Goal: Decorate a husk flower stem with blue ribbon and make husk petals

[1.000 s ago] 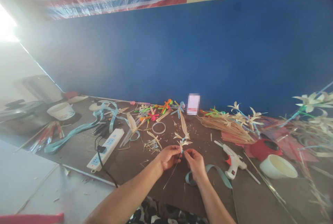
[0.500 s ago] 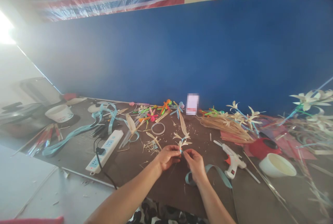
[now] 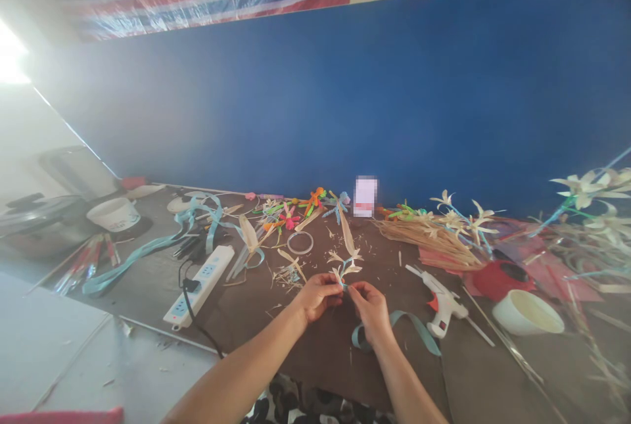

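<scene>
Pinched between the fingers of my left hand (image 3: pixel 320 297) is the blue-wrapped stem of a small spray of cream husk flowers (image 3: pixel 347 267), which points away from me. My right hand (image 3: pixel 369 309) is closed at the same stem, thumb and forefinger on a light blue ribbon (image 3: pixel 417 327) that trails under the wrist and curls onto the table. Fingers hide the spot where ribbon and stem meet. A white glue gun (image 3: pixel 446 306) lies right of my right hand. Husk scraps (image 3: pixel 290 273) lie beyond my left hand.
A power strip (image 3: pixel 198 287) with a black cord sits left of my arms. At right are a white bowl (image 3: pixel 527 312), dried husks (image 3: pixel 428 240) and finished husk flowers (image 3: pixel 586 187). A tape ring (image 3: pixel 300 243) lies ahead, before the blue wall panel (image 3: pixel 315 102).
The flower spray has tilted slightly between my fingers. Both hands stay in nearly the same place, still closed at the stem.
</scene>
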### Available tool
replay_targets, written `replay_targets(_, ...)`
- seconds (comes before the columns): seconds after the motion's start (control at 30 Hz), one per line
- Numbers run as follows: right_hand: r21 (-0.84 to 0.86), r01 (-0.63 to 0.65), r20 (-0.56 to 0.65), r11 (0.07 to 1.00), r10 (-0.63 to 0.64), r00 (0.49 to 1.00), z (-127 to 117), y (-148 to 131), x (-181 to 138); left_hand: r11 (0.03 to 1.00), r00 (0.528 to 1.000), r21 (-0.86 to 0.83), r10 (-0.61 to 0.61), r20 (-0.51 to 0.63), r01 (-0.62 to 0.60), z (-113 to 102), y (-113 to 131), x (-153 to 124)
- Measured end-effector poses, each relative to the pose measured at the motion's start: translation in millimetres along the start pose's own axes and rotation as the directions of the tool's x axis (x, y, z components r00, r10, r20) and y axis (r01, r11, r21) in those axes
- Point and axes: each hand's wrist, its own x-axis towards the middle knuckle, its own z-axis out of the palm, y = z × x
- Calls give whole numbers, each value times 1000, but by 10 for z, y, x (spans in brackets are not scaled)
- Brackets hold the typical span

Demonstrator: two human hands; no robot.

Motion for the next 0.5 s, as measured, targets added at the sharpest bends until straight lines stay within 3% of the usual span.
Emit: replay_targets(0.5,3,24,-51,1000,-23,998,8,-10,-9,996,995,10,91,-52,-90,8,-58,8)
